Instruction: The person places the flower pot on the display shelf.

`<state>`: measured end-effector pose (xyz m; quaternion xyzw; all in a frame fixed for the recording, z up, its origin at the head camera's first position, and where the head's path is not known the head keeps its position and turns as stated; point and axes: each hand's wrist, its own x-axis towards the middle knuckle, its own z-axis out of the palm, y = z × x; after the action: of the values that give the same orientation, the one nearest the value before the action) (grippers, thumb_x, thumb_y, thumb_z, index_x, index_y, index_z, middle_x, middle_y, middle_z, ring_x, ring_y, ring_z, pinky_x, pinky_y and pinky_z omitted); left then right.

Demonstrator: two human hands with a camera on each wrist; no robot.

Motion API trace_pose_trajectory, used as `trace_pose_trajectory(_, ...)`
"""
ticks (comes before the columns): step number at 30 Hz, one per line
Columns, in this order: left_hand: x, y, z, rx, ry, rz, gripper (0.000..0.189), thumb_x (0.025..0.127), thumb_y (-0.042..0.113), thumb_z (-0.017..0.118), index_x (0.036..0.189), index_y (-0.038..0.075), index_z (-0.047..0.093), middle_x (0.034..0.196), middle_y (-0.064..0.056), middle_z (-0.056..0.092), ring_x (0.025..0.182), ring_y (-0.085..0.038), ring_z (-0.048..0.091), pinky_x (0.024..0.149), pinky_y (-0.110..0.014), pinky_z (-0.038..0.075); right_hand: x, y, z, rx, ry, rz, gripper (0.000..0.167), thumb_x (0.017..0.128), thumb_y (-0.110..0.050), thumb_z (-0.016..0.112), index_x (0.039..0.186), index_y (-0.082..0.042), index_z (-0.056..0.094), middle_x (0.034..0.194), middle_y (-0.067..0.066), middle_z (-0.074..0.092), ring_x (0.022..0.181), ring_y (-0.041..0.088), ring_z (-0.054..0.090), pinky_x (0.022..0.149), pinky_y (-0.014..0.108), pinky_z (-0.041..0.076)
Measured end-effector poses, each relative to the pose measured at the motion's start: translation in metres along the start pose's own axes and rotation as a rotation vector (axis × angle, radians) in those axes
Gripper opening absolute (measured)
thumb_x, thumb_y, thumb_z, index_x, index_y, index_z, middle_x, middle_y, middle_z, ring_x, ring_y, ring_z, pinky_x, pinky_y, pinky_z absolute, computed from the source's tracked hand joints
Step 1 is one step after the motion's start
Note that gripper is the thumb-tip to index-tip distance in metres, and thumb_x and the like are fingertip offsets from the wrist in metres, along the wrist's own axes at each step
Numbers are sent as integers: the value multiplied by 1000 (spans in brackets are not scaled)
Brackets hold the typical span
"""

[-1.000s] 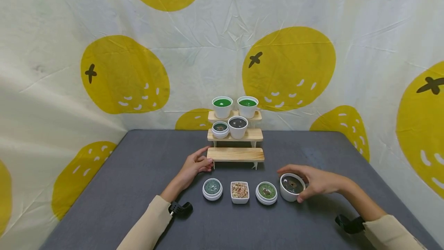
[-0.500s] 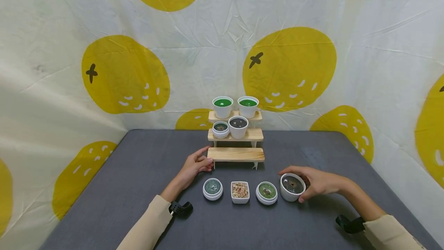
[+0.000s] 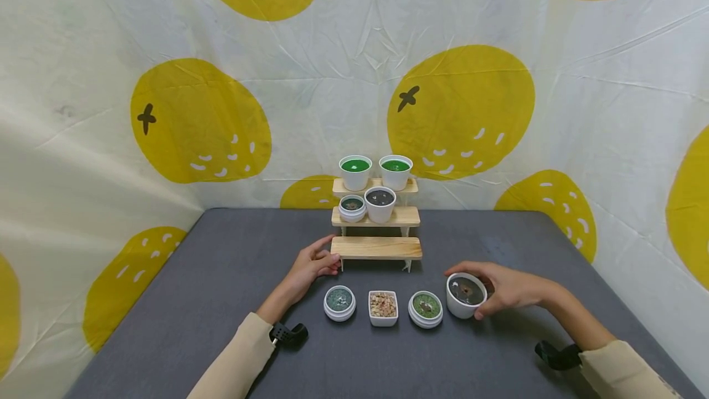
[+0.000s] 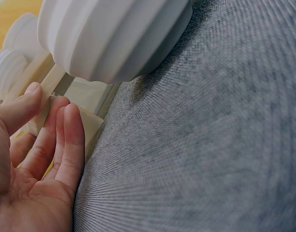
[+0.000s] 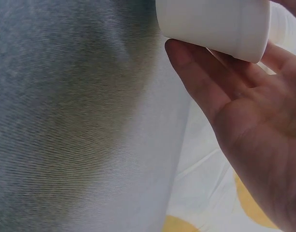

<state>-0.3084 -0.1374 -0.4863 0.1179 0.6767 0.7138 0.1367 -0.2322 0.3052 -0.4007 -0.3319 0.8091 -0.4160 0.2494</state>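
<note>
- While bracing the lowest shelf (image 3: 376, 248) of the three-tier wooden stand (image 3: 403, 217) with the left hand (image 3: 304, 268), pinching just the left end between thumb and fingers, probably to prevent sliding.
- Grasping the white cup of dark filling (image 3: 458, 310) with the right hand (image 3: 512, 288), at the right end of the front row; thumb and fingers curled against opposite sides, presumably to hold it level without touching the filling. Cannot tell whether raised off the grey counter (image 3: 249, 226).
- Lined up before the stand, spaced apart, likely for easy finger access: ribbed jar of blue-grey filling (image 3: 339, 316), square dish of chopped bits (image 3: 383, 321), ribbed jar of green filling (image 3: 425, 324).
- Side by side on the middle shelf (image 3: 408, 215): small dark-filled jar (image 3: 352, 215) and dark-filled cup (image 3: 380, 212).
- Set apart on the top shelf (image 3: 413, 188), apparently stepped for visibility: two cups of bright green filling (image 3: 356, 180).
</note>
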Motion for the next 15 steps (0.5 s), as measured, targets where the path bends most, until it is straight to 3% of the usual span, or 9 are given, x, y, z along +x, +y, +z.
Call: trace_pose_trajectory(15, 1, -1, 0, -2, -1, 1, 69, 99, 17, 71, 160, 14, 38, 99, -4, 73, 88, -14, 70, 79, -26, 62, 6, -14, -6, -87, 57, -17, 72, 85, -16, 83, 148, -8, 49, 143, 24, 55, 120, 10, 59, 100, 20, 47)
